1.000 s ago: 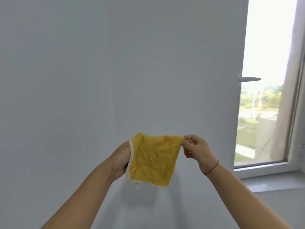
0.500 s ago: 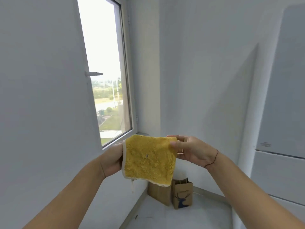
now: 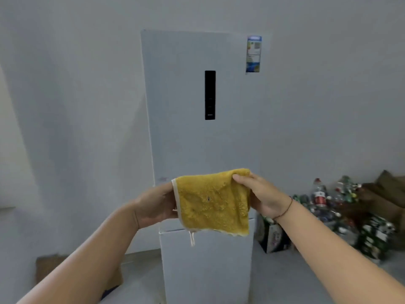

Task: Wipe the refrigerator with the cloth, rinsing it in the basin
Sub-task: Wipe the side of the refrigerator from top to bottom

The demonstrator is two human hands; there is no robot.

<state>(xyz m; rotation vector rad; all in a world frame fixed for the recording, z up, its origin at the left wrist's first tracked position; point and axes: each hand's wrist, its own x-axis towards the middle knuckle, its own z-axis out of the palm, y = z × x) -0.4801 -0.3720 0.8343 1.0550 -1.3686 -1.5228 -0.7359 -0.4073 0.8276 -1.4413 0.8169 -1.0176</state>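
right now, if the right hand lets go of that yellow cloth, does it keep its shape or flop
Probably flops: the yellow cloth sags and wrinkles between the left hand and right hand, lower edge hanging free. Likely light, as grips at two edges carry it. Its plush pile looks grippy, not slippery.

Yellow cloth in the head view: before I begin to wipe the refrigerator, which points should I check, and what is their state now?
1. Grip on the cloth: ok; the left hand holds its left edge, the right hand pinches its top right corner.
2. The cloth spread open: ok.
3. The refrigerator directly ahead, doors shut: ok.
4. The cloth wet enough: cannot tell.
5. The basin nearby: cannot tell; it is not in view.
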